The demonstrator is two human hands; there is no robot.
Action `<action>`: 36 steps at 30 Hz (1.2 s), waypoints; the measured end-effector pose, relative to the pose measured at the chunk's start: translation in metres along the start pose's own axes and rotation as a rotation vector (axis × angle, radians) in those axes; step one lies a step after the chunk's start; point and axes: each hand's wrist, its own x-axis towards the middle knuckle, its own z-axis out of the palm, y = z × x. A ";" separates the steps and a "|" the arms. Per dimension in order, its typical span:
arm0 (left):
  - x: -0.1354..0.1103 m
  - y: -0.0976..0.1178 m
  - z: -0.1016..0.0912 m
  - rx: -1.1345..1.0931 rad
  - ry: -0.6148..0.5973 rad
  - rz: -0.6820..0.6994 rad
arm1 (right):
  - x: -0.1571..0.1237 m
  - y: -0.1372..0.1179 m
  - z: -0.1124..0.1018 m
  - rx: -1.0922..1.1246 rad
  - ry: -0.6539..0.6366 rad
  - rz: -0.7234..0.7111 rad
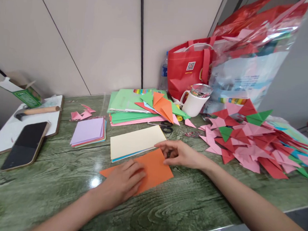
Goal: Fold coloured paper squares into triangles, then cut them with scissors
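An orange sheet of paper [155, 172] lies at a slant on the green marbled table in front of me. My left hand [124, 180] rests flat on its left part, fingers stretched out and covering some of it. At the sheet's upper right edge is my right hand [176, 154], thumb and index finger apart, with the other fingers curled under. Its index fingertip is close to a cream sheet [136, 140], which lies over a blue one just behind the orange paper. Left of these sits a stack of square papers, purple on top [87, 131].
Black-handled scissors [167, 127] lie by a pile of coloured paper packs [119, 117]. A white mug [193, 104] stands before a red bag [180, 71]. Folded paper pieces [247, 139] heap at right. A phone [26, 145] and hammer [38, 111] are at left.
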 end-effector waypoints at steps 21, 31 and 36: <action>-0.001 -0.002 -0.001 0.158 -0.139 0.051 | -0.004 -0.009 -0.007 -0.141 -0.365 -0.163; 0.000 -0.003 0.001 0.170 -0.086 0.093 | -0.002 -0.005 -0.004 -0.216 -0.320 -0.187; 0.001 -0.002 -0.001 0.127 -0.082 0.127 | -0.002 -0.006 -0.003 -0.255 -0.320 -0.191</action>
